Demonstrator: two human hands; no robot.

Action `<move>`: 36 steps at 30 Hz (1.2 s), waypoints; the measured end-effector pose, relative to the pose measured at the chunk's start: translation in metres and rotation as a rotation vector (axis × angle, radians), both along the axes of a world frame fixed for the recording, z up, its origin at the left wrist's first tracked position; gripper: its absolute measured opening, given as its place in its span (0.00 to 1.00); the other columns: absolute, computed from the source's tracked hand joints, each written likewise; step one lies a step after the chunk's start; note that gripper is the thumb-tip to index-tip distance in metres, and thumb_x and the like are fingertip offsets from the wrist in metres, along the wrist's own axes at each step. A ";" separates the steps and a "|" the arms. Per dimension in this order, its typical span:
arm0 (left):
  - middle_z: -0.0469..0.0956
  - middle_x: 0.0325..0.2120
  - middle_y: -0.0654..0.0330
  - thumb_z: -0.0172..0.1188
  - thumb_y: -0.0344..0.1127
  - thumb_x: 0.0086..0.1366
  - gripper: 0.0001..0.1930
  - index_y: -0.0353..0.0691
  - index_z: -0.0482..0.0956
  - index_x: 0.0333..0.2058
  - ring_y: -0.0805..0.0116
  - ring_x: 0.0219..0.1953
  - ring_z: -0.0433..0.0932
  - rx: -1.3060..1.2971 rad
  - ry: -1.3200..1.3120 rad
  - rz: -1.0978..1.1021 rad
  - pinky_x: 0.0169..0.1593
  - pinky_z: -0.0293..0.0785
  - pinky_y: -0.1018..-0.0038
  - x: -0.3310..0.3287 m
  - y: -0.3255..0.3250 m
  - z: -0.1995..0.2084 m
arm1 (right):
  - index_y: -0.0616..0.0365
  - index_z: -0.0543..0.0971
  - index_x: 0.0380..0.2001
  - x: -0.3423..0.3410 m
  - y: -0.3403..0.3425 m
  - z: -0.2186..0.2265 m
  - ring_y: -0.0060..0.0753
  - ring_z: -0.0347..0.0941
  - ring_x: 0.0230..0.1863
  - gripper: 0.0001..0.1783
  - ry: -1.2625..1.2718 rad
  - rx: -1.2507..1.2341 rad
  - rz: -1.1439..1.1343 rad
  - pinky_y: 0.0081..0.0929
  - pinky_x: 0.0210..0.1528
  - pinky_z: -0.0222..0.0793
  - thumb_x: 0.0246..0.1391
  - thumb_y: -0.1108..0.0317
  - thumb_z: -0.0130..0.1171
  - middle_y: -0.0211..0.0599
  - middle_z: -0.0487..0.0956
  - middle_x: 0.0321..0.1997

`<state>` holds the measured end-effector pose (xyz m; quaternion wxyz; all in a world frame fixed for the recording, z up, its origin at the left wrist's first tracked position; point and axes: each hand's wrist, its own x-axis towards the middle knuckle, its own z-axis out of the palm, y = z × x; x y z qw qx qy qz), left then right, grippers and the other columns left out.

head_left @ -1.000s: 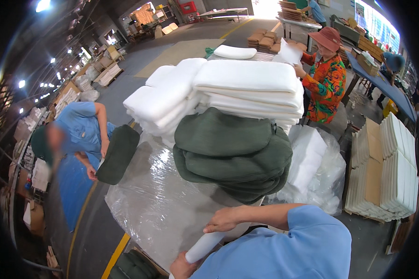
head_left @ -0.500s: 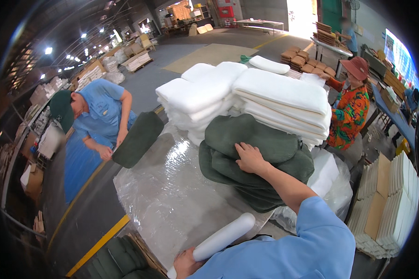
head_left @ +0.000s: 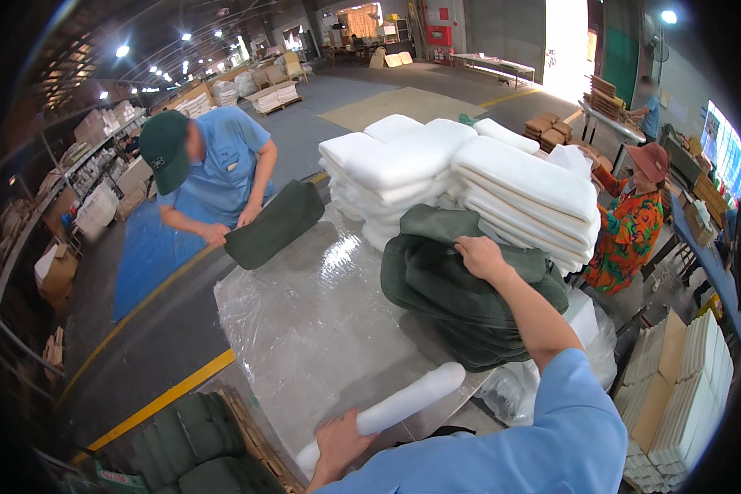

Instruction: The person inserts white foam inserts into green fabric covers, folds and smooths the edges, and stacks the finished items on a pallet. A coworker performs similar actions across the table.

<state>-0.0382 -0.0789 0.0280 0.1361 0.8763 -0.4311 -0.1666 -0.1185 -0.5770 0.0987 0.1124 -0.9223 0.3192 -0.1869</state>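
Observation:
My right hand (head_left: 482,258) is closed on the edge of the top dark green fabric cover (head_left: 440,224), which lifts and folds a little off the pile. Below it lies a stack of dark green covers (head_left: 469,309), soft and rumpled. My left hand (head_left: 342,442), low in the view and near my body, wraps round a long white foam pad (head_left: 416,398) with a rounded end. Both the pad and the stack are over a table (head_left: 321,329) covered in clear plastic sheet.
Thick folded white pads (head_left: 527,185) are piled at the table's far side. Across the left edge, a co-worker (head_left: 222,156) in a green cap handles a green-covered cushion (head_left: 276,224). Another person (head_left: 630,222) stands at the right. Green cushions (head_left: 193,440) lie lower left; pale stacked panels (head_left: 675,395) stand lower right.
My right hand, flat on the top green cover before, has closed on its edge and raised it. My left hand still holds the white pad. The view has shifted slightly.

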 end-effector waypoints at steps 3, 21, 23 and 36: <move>0.88 0.37 0.49 0.78 0.57 0.53 0.33 0.40 0.82 0.49 0.46 0.41 0.88 -0.020 -0.022 0.025 0.49 0.79 0.51 -0.002 0.015 -0.005 | 0.54 0.85 0.42 -0.003 0.037 0.026 0.64 0.82 0.47 0.13 0.075 -0.025 0.124 0.60 0.48 0.75 0.70 0.59 0.55 0.53 0.87 0.40; 0.85 0.52 0.47 0.74 0.57 0.59 0.36 0.42 0.77 0.60 0.44 0.55 0.84 0.218 0.174 -0.050 0.55 0.80 0.51 -0.012 0.011 -0.004 | 0.46 0.60 0.80 -0.023 0.112 -0.054 0.55 0.57 0.82 0.46 0.395 -0.091 0.235 0.63 0.75 0.58 0.64 0.49 0.67 0.44 0.60 0.84; 0.85 0.54 0.48 0.74 0.57 0.60 0.36 0.44 0.77 0.60 0.45 0.56 0.84 0.225 0.193 -0.053 0.56 0.80 0.51 -0.013 0.016 -0.006 | 0.46 0.62 0.79 -0.019 0.115 -0.064 0.55 0.58 0.81 0.42 0.347 -0.108 0.218 0.62 0.75 0.57 0.68 0.48 0.62 0.43 0.61 0.83; 0.89 0.40 0.49 0.69 0.51 0.62 0.20 0.48 0.88 0.48 0.43 0.45 0.87 0.094 0.164 -0.050 0.49 0.82 0.50 0.033 -0.003 0.004 | 0.45 0.69 0.76 -0.024 0.101 -0.078 0.54 0.62 0.79 0.34 0.184 -0.086 0.191 0.56 0.75 0.57 0.71 0.49 0.57 0.42 0.67 0.81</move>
